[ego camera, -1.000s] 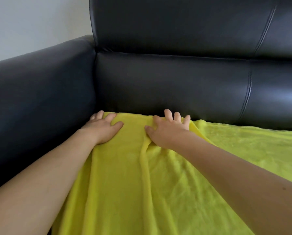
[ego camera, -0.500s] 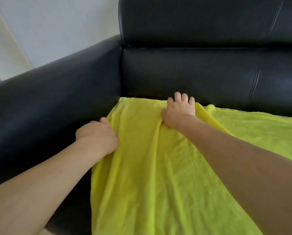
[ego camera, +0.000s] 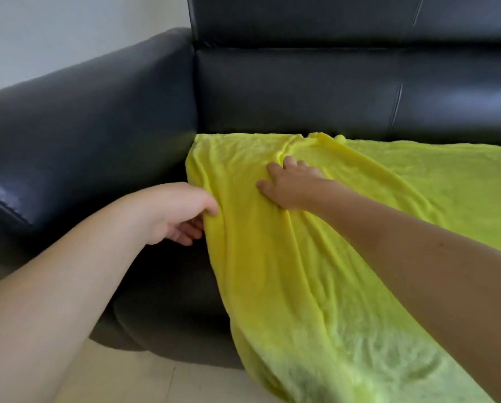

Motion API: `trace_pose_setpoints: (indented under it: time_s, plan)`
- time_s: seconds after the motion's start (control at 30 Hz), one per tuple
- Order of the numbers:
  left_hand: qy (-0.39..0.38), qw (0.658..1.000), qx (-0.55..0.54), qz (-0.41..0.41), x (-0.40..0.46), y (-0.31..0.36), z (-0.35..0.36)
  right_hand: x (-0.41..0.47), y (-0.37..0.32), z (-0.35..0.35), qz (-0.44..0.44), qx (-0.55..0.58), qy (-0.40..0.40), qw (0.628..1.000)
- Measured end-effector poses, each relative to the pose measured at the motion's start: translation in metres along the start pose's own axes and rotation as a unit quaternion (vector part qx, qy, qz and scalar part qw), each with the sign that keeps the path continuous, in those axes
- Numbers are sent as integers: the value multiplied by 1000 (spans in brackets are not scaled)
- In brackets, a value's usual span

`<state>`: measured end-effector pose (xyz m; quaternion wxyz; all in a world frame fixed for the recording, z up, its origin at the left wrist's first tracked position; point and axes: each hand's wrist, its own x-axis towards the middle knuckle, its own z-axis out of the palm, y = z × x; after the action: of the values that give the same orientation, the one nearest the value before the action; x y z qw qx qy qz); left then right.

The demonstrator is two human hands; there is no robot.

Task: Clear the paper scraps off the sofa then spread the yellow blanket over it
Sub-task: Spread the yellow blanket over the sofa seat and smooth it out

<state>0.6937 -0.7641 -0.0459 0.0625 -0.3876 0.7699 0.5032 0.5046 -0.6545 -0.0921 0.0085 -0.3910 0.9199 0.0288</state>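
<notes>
Left hand (ego camera: pixel 173 213): pinched the blanket's (ego camera: pixel 272 257) left edge
Right hand (ego camera: pixel 292 184): fingers spread, pressing flat on blanket
Blanket: lay over the sofa (ego camera: pixel 98 117) seat

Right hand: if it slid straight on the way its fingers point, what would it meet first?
The right hand lies flat on the yellow blanket, fingers toward the back. It would likely cross more blanket, then the raised fold, then the sofa backrest.
</notes>
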Motion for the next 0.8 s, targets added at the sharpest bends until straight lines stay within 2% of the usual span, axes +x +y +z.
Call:
trace_pose_setpoints:
  time_s: [0.03,0.1,0.17,0.27,0.37,0.47,0.53,0.67,0.73,0.8]
  plan:
    - [-20,994,-101,30,-3,-1,2,0,0,2,6,-5,9,1000]
    - [-86,957,-268,71,-9,-9,4,-2,-3,5,24,-12,17,999]
    - [-147,924,-343,87,-12,-23,5,-3,-8,7,48,-9,28,998]
    - [-199,916,-336,92,-14,-40,5,-5,-12,12,76,-2,67,995]
    - [-220,911,-338,92,-12,-52,5,-6,-11,18,85,4,86,993]
    - [-284,879,-361,128,-20,-54,5,-4,-9,18,92,10,81,992]
    - [-297,868,-369,151,-26,-52,6,-2,-8,18,99,19,77,992]
    - [-317,879,-316,164,-33,-46,5,-1,-7,20,98,22,89,991]
    - [-327,912,-202,142,-37,-42,-1,-1,-6,21,95,21,91,991]
    - [-263,961,12,83,-42,-33,-8,-2,-5,21,90,20,88,992]
